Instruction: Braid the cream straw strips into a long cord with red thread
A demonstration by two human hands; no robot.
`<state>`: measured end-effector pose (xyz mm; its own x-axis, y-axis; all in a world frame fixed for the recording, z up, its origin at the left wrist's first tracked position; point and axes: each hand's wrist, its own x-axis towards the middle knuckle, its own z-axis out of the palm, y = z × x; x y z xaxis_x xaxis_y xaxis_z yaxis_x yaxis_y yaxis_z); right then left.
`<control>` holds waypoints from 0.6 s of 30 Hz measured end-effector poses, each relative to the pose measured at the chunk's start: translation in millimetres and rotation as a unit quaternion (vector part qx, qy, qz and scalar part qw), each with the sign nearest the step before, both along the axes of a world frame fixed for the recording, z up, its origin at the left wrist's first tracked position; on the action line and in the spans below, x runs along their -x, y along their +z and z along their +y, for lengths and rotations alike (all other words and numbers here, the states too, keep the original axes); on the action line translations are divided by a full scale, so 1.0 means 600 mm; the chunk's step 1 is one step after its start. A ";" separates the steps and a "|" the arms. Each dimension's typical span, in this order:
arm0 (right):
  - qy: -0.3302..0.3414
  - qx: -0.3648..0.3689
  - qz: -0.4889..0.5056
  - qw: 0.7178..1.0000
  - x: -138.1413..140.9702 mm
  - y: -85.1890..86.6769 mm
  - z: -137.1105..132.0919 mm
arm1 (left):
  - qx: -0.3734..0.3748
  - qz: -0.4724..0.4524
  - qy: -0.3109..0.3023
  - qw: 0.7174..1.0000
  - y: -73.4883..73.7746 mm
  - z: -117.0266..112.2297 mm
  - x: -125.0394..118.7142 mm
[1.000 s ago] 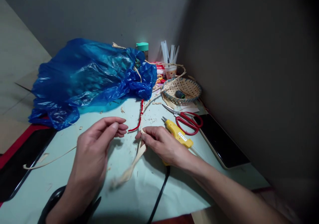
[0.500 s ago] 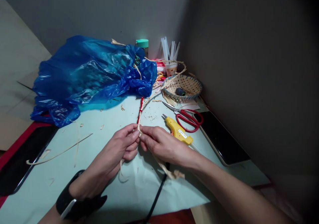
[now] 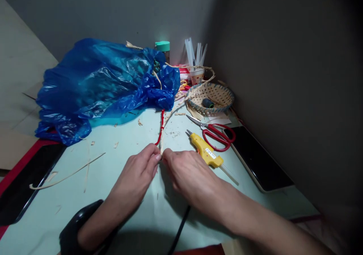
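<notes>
Between my two hands runs a pale twisted fibre cord [image 3: 162, 139], which stretches away from me over the table. My left hand [image 3: 143, 166] pinches it between thumb and fingertips. Close against it, my right hand [image 3: 184, 168] grips the same cord with curled fingers; its fingertips are hidden under the knuckles. A red cord [image 3: 161, 128] lies alongside the pale one and meets it just beyond my hands. The yellow glue gun [image 3: 205, 150] rests to the right of my right hand, with red-handled scissors [image 3: 217, 136] behind it.
A blue plastic bag [image 3: 104, 85] fills the back left. Behind the scissors stand a woven basket [image 3: 224, 100] with a dark thread spool and a cup [image 3: 197, 75] of glue sticks. Dark phones or tablets lie left [image 3: 25, 179] and right [image 3: 258, 160]. Fibre strips [image 3: 68, 174] are scattered leftward.
Both hands have turned palm-down and moved slightly nearer me. My right fingers have curled over the cord. The loose fibre ends that hung below my hands are now out of sight.
</notes>
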<state>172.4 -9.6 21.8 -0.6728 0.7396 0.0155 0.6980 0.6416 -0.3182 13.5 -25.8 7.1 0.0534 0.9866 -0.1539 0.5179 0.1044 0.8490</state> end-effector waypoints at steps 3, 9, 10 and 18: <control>0.049 -0.069 -0.002 0.996 -0.009 -0.009 -0.013 | 0.098 -0.111 -0.005 0.989 -0.006 0.004 0.003; 0.009 -0.093 0.015 0.996 -0.017 0.007 -0.015 | 0.131 -0.185 0.022 0.974 0.001 0.012 0.002; 0.012 -0.087 0.017 0.996 -0.015 0.012 -0.014 | 0.133 -0.193 0.025 0.972 0.002 0.012 0.002; 0.146 -0.146 0.009 0.978 0.003 0.001 -0.020 | 0.220 -0.405 0.072 0.885 -0.001 0.011 0.006</control>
